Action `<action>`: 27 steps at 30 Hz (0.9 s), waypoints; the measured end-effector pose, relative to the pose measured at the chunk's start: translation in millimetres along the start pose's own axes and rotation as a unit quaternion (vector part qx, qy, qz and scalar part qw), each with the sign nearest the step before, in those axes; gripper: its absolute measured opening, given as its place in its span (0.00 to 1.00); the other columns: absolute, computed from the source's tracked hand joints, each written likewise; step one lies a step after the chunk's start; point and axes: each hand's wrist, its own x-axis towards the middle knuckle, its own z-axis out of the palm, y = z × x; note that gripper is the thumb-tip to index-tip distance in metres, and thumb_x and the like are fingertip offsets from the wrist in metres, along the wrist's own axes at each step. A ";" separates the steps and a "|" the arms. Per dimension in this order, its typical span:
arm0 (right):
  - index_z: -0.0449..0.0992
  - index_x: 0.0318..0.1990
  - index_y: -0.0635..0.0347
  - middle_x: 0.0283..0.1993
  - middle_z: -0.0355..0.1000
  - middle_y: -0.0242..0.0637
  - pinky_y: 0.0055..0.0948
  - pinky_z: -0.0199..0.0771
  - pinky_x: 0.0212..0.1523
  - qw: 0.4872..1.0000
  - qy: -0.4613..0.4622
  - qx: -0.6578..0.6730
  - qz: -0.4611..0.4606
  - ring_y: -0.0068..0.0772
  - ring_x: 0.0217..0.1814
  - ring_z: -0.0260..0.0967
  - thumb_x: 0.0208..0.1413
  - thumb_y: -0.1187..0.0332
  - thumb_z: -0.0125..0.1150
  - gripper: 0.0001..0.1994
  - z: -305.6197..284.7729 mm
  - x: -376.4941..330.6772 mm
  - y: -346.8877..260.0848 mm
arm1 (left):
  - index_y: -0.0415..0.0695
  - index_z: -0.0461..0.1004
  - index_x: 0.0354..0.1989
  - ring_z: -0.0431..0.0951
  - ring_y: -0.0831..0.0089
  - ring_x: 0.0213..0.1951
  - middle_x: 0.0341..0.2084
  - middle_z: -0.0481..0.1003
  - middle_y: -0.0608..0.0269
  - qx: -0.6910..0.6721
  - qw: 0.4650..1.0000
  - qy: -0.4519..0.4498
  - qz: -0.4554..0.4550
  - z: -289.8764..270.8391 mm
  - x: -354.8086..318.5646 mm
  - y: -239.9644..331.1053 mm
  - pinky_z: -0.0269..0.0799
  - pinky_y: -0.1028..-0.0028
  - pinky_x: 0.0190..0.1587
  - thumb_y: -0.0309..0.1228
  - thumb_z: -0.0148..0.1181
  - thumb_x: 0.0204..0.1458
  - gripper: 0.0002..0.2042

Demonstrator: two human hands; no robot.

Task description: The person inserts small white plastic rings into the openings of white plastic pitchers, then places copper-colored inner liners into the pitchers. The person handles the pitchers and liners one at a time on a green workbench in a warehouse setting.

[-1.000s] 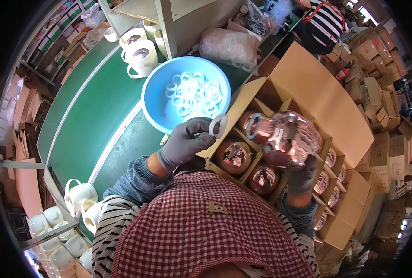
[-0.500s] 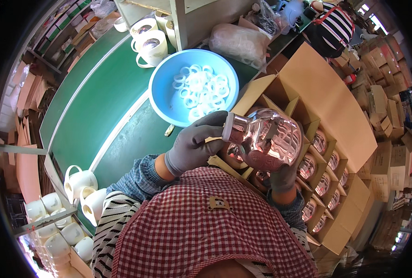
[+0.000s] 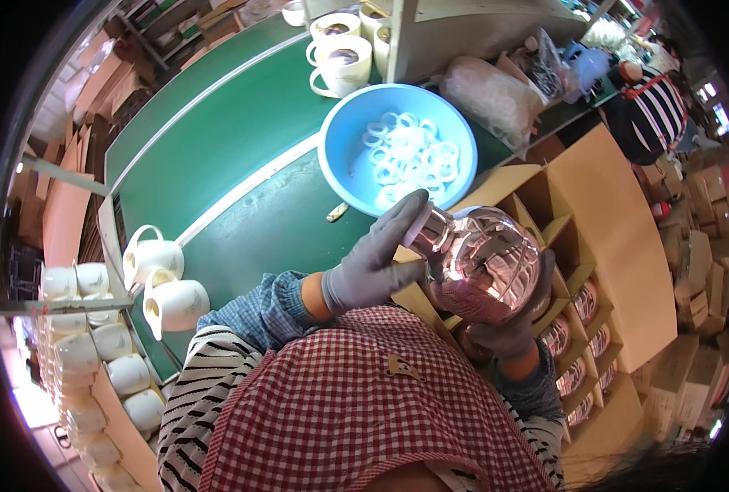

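A shiny pinkish-silver glass flask liner (image 3: 496, 258) with a round body and narrow neck lies sideways between my gloved hands, in front of my checked apron. My right hand (image 3: 520, 328) is wrapped round the lower side of its body. On the mouth sits a pale ring (image 3: 417, 228). My left hand (image 3: 374, 264) rests against that ring, fingers stretched out and thumb apart. Beyond the liner stands a light blue basin (image 3: 332, 160) with several white rings (image 3: 410, 156) in it. To the right, an open divided carton (image 3: 619, 246) holds several similar liners (image 3: 555, 336).
White jugs (image 3: 180, 305) stand at the left table edge, with more stacked below. Other jugs (image 3: 344, 66) are by a shelf post at the back of the green table (image 3: 217, 148). A plastic bag (image 3: 496, 98) lies behind the basin. A person in stripes (image 3: 656, 111) is far right.
My left hand has gone from gripping the ring at the mouth to lying against it with its fingers straighter. The view has swung left, so the table and basin appear further right.
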 end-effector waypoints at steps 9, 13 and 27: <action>0.58 0.69 0.66 0.65 0.65 0.44 0.40 0.74 0.63 0.878 0.160 0.396 0.215 0.38 0.64 0.69 0.61 0.63 0.61 0.32 37.4 41.1 11.4 | 0.32 0.44 0.74 0.60 0.55 0.70 0.67 0.62 0.42 -0.258 0.955 0.127 0.071 -81.6 1.1 64.9 0.48 0.58 0.73 0.40 0.55 0.65 0.38; 0.60 0.65 0.65 0.62 0.66 0.43 0.41 0.73 0.61 0.939 0.154 0.244 0.185 0.38 0.61 0.69 0.61 0.63 0.60 0.28 55.7 56.6 18.0 | 0.33 0.46 0.74 0.64 0.56 0.67 0.64 0.66 0.44 -0.498 0.830 -0.127 0.216 -116.4 -3.5 105.7 0.56 0.60 0.69 0.39 0.52 0.66 0.35; 0.65 0.52 0.60 0.51 0.67 0.40 0.43 0.73 0.55 0.954 -0.042 -0.296 0.033 0.40 0.51 0.69 0.61 0.62 0.56 0.16 182.1 111.2 34.1 | 0.33 0.51 0.72 0.70 0.58 0.62 0.61 0.69 0.44 -0.563 0.776 -0.240 0.152 -94.3 -74.7 111.8 0.63 0.62 0.64 0.41 0.51 0.67 0.32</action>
